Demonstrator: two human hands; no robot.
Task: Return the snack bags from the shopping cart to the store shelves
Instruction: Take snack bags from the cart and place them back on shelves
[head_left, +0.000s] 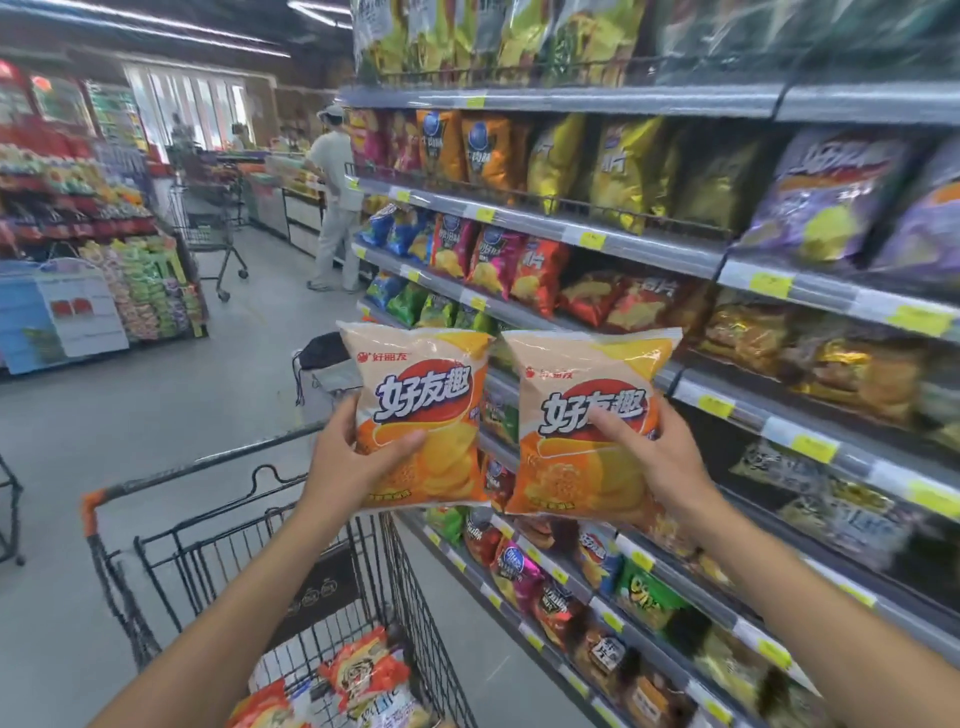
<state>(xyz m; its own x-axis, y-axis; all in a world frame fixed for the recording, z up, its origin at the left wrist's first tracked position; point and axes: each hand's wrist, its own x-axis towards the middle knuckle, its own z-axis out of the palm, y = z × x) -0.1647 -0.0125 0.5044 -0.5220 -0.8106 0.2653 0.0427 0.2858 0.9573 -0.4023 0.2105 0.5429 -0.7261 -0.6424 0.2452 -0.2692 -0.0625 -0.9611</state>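
Two matching orange chip bags are held up side by side in front of the shelves. My left hand (358, 457) grips the left orange bag (415, 384) by its lower left edge. My right hand (660, 452) grips the right orange bag (582, 395) by its lower right side, thumb across the front. Below them stands the black wire shopping cart (249, 525), with several red and white snack bags (358, 670) lying in its basket. The store shelves (649, 244) on the right are packed with chip bags; a dark gap (711, 441) shows just right of my right hand.
A person in light clothes (335, 202) stands further down the aisle beside another cart (208, 228). A floor display of stacked packets (140, 291) sits at the left. A black bag (324, 353) hangs at the cart's far end.
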